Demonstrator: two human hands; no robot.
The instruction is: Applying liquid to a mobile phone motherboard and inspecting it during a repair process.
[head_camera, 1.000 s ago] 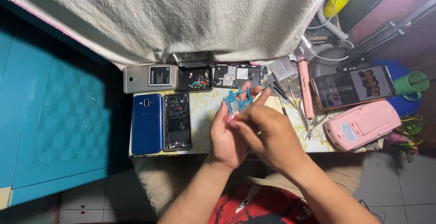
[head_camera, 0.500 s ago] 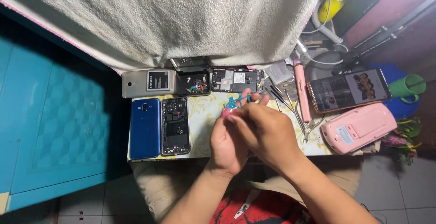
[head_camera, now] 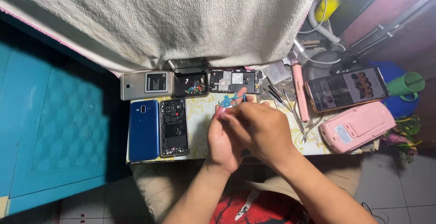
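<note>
Rough cream terry towel (head_camera: 181, 19) of looped cloth, below it a glossy blue plastic phone back (head_camera: 143, 130), matt silver metal phone shell (head_camera: 146, 85), smooth pink plastic case (head_camera: 357, 126), shiny metal tweezers (head_camera: 290, 108), glossy phone screen (head_camera: 346, 89)

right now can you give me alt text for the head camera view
Both hands, left hand and right hand, meet over a small table, holding a small blue part at the fingertips. Around them lie a blue phone back, opened phones, a pink case and a lit phone.
</note>
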